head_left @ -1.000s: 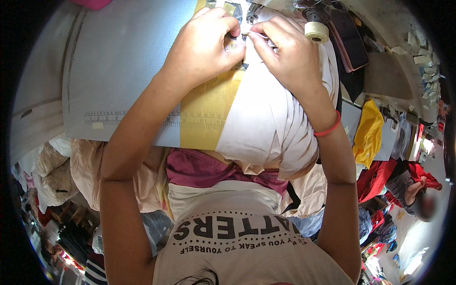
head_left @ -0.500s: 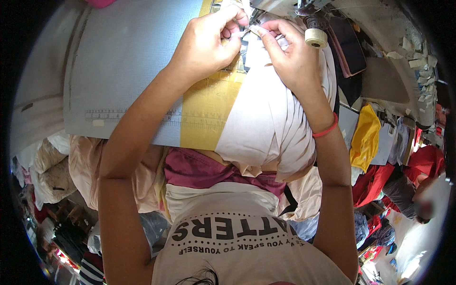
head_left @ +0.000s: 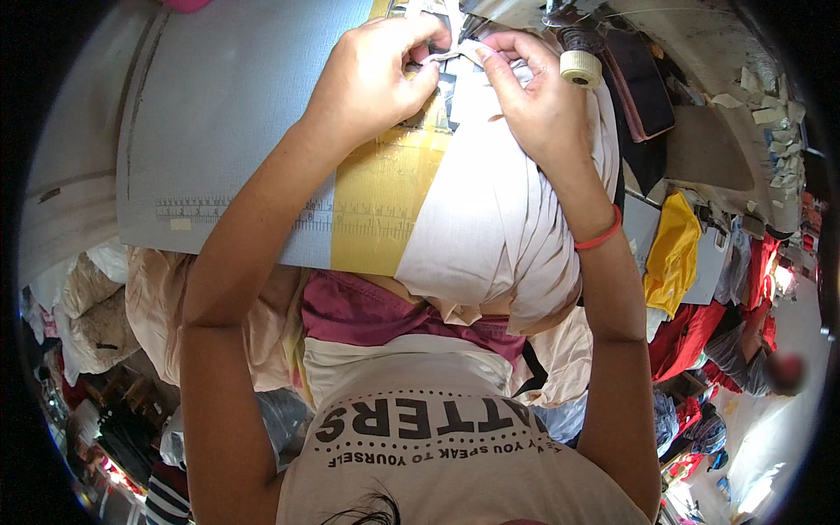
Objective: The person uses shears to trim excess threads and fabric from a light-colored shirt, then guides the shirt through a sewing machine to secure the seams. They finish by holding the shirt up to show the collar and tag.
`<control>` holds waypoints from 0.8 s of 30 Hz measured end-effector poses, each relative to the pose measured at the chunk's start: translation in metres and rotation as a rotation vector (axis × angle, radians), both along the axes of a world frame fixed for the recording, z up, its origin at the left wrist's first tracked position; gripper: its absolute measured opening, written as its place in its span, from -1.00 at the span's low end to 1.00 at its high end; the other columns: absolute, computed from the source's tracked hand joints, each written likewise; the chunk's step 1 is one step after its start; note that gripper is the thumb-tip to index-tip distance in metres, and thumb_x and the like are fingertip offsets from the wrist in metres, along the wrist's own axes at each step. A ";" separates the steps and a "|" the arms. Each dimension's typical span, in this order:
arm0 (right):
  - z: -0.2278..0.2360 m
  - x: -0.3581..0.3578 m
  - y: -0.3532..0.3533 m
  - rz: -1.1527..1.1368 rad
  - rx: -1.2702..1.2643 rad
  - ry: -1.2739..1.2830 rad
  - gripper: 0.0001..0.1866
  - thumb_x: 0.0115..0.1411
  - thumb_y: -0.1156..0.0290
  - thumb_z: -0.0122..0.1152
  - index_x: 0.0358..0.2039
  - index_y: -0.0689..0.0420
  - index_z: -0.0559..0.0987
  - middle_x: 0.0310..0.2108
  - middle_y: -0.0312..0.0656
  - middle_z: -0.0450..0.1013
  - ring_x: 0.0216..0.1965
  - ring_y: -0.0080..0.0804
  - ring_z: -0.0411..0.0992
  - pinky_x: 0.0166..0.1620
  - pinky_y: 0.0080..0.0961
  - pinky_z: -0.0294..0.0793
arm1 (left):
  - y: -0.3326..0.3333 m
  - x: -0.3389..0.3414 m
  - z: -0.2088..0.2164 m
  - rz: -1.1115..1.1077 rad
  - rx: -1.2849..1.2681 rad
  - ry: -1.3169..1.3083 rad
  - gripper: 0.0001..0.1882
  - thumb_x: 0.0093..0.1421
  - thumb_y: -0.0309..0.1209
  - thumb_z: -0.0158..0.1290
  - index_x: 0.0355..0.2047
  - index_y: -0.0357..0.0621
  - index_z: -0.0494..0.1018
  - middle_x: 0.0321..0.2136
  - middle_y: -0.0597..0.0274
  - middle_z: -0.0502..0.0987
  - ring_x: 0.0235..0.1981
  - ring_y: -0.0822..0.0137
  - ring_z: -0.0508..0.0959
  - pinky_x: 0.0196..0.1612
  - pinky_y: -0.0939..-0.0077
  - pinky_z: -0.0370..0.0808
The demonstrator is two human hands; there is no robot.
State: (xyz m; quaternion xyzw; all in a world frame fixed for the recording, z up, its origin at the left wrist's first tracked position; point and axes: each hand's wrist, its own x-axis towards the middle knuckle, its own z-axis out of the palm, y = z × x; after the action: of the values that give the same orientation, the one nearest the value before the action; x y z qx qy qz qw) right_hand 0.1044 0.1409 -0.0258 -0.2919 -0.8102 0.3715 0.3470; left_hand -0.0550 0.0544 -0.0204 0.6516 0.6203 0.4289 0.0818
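Pale cream cloth [head_left: 490, 197] runs from the sewing machine's needle area down over the front edge of the table, bunched in folds on its right side. My left hand [head_left: 376, 79] is closed, thumb and fingers pinching the left end of a narrow folded edge [head_left: 444, 56] of pale fabric. To the right, my right hand [head_left: 544, 101] pinches the same edge between thumb and forefinger, its wrist resting over the cloth. The machine's needle and foot lie just beyond my fingertips, only partly visible.
The grey tabletop [head_left: 236, 114] carries a yellow taped strip [head_left: 376, 210] and a printed ruler scale [head_left: 188, 210]. A cream knob [head_left: 581, 69] hangs off the machine at the right. Yellow cloth [head_left: 674, 249] drapes farther right. Behind it, a person [head_left: 754, 337] is near red garments.
More of the folded fabric edge shows between my fingertips, and my left hand has drawn slightly left. The person at the far right has shifted position.
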 end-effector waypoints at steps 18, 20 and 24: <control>0.005 0.001 -0.002 -0.010 -0.003 -0.044 -0.82 0.11 0.28 0.15 -0.39 0.12 0.55 -0.70 -0.20 0.46 -0.71 -0.46 0.48 -0.64 -0.60 0.38 | 0.005 -0.003 -0.005 -0.022 0.108 0.313 -0.89 0.00 -0.49 0.11 -0.44 -0.21 0.43 -0.53 0.14 0.45 -0.45 0.19 0.48 -0.35 0.43 0.42; 0.004 0.001 -0.003 0.005 -0.061 -0.022 -0.83 0.10 0.29 0.17 -0.38 0.11 0.55 -0.68 -0.18 0.46 -0.71 -0.46 0.48 -0.63 -0.59 0.40 | 0.006 -0.002 -0.007 -0.036 0.118 0.300 -0.89 0.01 -0.49 0.10 -0.44 -0.20 0.42 -0.53 0.15 0.43 -0.45 0.19 0.46 -0.35 0.42 0.41; 0.004 0.001 0.001 0.052 0.092 -0.035 -0.86 0.04 0.34 0.21 -0.40 0.09 0.56 -0.63 -0.21 0.48 -0.63 -0.48 0.49 -0.57 -0.55 0.42 | 0.005 -0.001 -0.004 -0.074 0.087 0.200 -0.87 0.00 -0.48 0.12 -0.44 -0.20 0.42 -0.55 0.17 0.41 -0.49 0.22 0.43 -0.40 0.47 0.39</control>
State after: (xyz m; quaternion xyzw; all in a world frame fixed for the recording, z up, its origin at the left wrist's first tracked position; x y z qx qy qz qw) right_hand 0.1051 0.1416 -0.0220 -0.2608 -0.8397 0.3374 0.3362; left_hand -0.0558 0.0593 -0.0248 0.7166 0.5815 0.3850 0.0067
